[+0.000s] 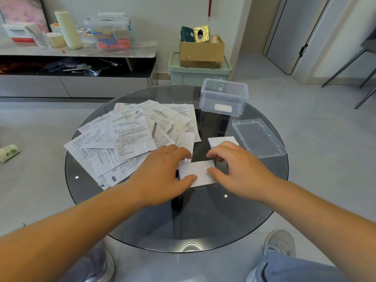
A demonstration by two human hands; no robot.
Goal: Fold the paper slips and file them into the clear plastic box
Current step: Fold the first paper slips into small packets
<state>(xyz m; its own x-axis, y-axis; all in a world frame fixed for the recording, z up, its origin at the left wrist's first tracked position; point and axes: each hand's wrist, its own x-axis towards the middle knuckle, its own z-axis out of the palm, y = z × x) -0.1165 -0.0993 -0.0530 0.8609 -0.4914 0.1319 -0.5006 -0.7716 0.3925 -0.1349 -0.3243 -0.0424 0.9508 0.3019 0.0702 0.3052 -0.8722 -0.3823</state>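
Observation:
A small white folded slip lies on the round glass table between my hands. My left hand holds its left edge, thumb on top and fingers curled over the far corner. My right hand pinches its right edge between thumb and curled fingers. Another folded white slip lies just beyond my right hand. A spread pile of printed paper slips covers the table's left half. The clear plastic box stands open at the far right with one folded slip inside.
The box's clear lid lies flat at the table's right edge. A low cabinet with clutter runs along the wall behind. A green bin carrying a cardboard box stands past the table. A chair's legs show at far right.

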